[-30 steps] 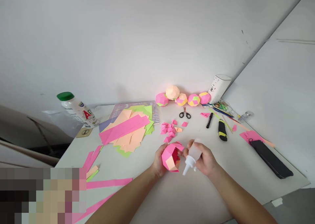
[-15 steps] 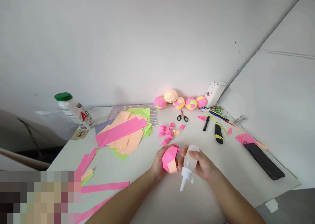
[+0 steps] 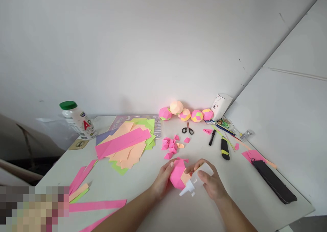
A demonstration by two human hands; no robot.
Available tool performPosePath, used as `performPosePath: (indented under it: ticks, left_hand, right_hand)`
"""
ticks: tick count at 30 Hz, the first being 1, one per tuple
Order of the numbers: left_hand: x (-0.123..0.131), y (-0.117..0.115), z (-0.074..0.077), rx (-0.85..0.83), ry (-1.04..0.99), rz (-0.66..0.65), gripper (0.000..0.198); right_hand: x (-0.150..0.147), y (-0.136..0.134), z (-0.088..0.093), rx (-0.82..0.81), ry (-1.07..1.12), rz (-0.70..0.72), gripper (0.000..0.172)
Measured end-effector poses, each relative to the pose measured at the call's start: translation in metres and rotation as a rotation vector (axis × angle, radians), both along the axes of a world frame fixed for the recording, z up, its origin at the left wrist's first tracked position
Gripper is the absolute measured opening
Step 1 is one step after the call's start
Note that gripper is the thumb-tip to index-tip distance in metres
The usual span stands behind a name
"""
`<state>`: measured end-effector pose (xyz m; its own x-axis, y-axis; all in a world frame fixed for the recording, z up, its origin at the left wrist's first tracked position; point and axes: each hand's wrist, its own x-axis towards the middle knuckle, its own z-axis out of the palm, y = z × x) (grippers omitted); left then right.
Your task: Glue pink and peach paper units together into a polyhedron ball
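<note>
In the head view, my left hand (image 3: 162, 179) is closed round the left side of a pink faceted paper ball (image 3: 177, 175), which has one peach facet. My right hand (image 3: 211, 181) grips a white squeeze glue bottle (image 3: 203, 175), its nozzle tilted down and to the left in front of the ball. Some right fingers reach behind the bottle to the ball's right side; whether they press on it is hidden. Beyond the ball lie several small folded pink paper pieces (image 3: 170, 145) and a peach one (image 3: 180, 146).
Behind stand several finished paper balls (image 3: 197, 116) and scissors (image 3: 187, 129). Stacked paper strips (image 3: 125, 143) lie left, near a green-capped bottle (image 3: 78, 120). Rightward are a black marker (image 3: 212, 137), a utility knife (image 3: 224, 149) and a black pouch (image 3: 274, 181).
The glue bottle has swung from nozzle nearly straight down to pointing lower left, nearer the ball. The ball has turned slightly, and the whole view has shifted a little.
</note>
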<state>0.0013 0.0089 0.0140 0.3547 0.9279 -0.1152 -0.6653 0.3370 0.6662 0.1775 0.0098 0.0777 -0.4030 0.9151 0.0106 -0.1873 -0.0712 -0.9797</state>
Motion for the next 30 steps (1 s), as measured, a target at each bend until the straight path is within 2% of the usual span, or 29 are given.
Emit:
performPosePath:
  ticks: [3,11,19,24,30]
  left_hand:
    - [0.000,-0.001,-0.002,0.082,0.070,0.021,0.045]
    - [-0.003,-0.001,0.000,0.226,0.211,-0.031,0.057]
    - [-0.004,-0.001,0.003,0.267,0.252,-0.091,0.068]
    - [-0.005,-0.002,0.007,0.286,0.261,-0.119,0.067]
    - [-0.007,-0.002,0.004,0.267,0.162,-0.194,0.053]
  right_hand:
    - [0.003,-0.001,0.001,0.108,-0.104,-0.027,0.020]
    - [0.005,-0.005,0.006,0.307,-0.317,-0.069,0.015]
    - [0.004,-0.011,0.014,0.454,-0.489,-0.030,0.017]
    - [0.008,-0.010,0.014,0.385,-0.428,-0.002,0.016]
    - [0.012,-0.005,0.010,0.109,-0.169,0.064,0.017]
